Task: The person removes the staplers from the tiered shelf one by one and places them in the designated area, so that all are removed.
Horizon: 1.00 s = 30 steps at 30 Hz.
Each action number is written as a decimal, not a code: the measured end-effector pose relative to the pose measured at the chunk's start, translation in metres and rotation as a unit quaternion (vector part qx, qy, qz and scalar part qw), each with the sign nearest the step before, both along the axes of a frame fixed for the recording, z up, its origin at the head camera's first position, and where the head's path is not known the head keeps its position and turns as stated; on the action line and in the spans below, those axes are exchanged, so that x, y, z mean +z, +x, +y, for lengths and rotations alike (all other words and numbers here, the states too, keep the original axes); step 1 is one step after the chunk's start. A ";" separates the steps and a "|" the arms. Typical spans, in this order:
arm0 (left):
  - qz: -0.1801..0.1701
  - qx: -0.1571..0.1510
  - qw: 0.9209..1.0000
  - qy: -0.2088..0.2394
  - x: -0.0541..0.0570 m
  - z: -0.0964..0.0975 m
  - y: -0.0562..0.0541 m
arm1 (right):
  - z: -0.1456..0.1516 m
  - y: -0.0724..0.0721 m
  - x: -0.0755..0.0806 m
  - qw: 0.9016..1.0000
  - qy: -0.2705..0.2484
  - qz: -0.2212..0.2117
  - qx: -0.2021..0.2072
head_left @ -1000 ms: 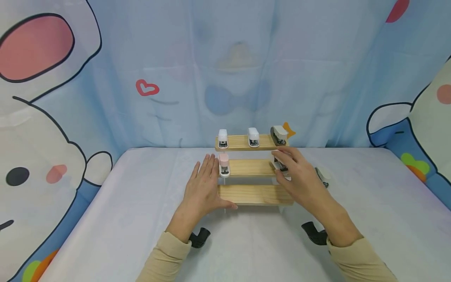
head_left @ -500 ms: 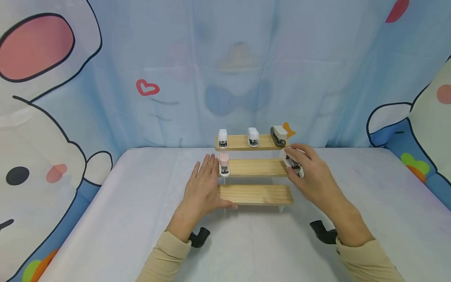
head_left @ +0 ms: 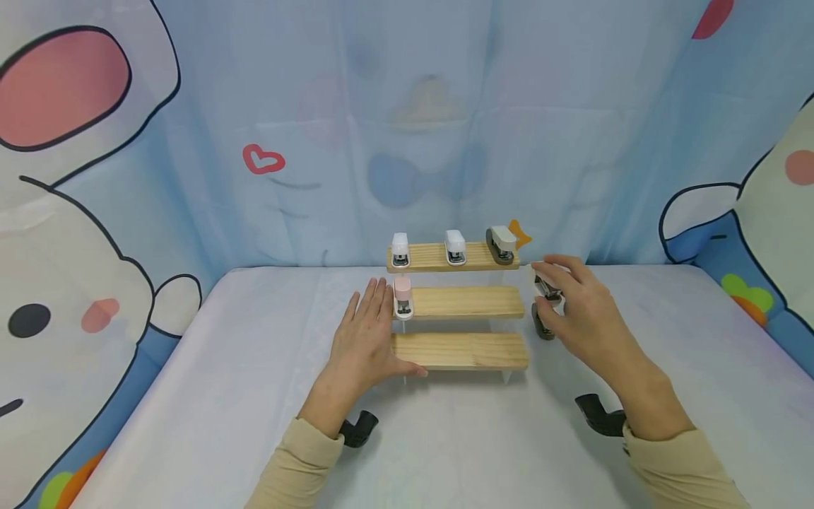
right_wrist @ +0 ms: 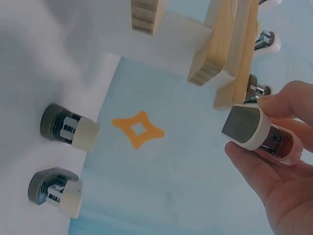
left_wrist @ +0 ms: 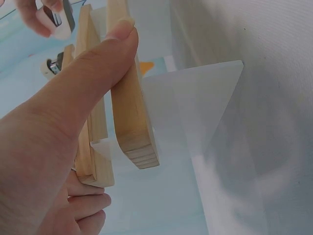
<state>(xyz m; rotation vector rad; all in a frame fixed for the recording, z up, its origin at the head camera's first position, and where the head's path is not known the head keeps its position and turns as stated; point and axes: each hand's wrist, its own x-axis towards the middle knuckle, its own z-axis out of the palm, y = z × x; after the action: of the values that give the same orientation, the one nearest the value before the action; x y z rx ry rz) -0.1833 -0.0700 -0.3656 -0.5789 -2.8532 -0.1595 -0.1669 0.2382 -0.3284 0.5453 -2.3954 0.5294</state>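
My right hand (head_left: pixel 588 314) pinches a small white-and-pink stapler (right_wrist: pixel 247 128) between thumb and fingers. It is held in the air, just right of the three-tier wooden rack (head_left: pixel 467 302). My left hand (head_left: pixel 365 336) lies along the rack's left end with fingers straight; its thumb rests on the lowest board (left_wrist: pixel 131 112). A pink-topped stapler (head_left: pixel 403 298) stands at the left of the middle board, near my left fingertips. The top board carries a white stapler (head_left: pixel 400 250), another white stapler (head_left: pixel 455 247) and a cream-and-grey stapler (head_left: pixel 501 244).
A dark-based stapler (head_left: pixel 543 323) stands on the table below my right hand. The right wrist view shows two cream-and-grey staplers, one upper (right_wrist: pixel 68 128) and one lower (right_wrist: pixel 56 192). A clear side panel (left_wrist: pixel 195 93) supports the rack. A patterned curtain (head_left: pixel 305 212) hangs behind.
My right hand has moved right with the stapler, from the right end of the middle board to beyond the rack. The left hand stays in place.
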 end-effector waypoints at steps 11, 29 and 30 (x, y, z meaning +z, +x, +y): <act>-0.004 0.000 1.000 -0.001 -0.001 0.001 0.000 | 0.019 0.000 -0.002 1.000 0.001 -0.011 -0.026; -0.014 0.005 1.000 0.001 0.000 0.000 0.000 | 0.052 -0.006 -0.007 0.995 -0.023 -0.059 -0.072; -0.013 0.005 1.000 0.000 0.000 0.000 0.000 | 0.054 -0.007 -0.008 0.995 -0.024 -0.060 -0.074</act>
<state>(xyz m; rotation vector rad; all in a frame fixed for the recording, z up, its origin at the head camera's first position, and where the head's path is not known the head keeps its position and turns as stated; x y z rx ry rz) -0.1828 -0.0698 -0.3655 -0.5655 -2.8805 -0.1675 -0.1736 0.2918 -0.3360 0.3201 -2.5048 0.5674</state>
